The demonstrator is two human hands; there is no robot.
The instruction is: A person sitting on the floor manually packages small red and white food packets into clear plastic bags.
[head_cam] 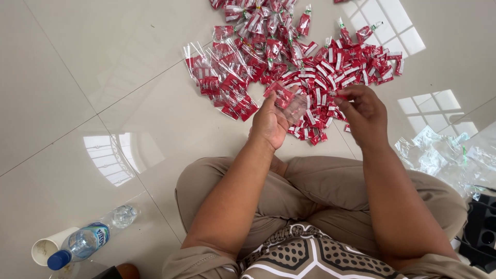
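Note:
I sit cross-legged on a white tiled floor. My left hand (272, 120) holds a small clear plastic bag (289, 101) with red sachets inside it. My right hand (363, 111) pinches a small red-and-white sachet (341, 96) at its fingertips, just right of the bag. Both hands hover over a loose pile of red sachets (341, 70). Filled clear bags of sachets (227, 77) lie fanned out to the left of the pile, and more tied ones (268, 20) lie at the top.
A heap of empty clear plastic bags (444, 155) lies on the floor at the right. A fallen water bottle with a blue cap (88, 240) and a white paper cup (45, 247) lie at bottom left. A black tray (480, 232) sits at the right edge.

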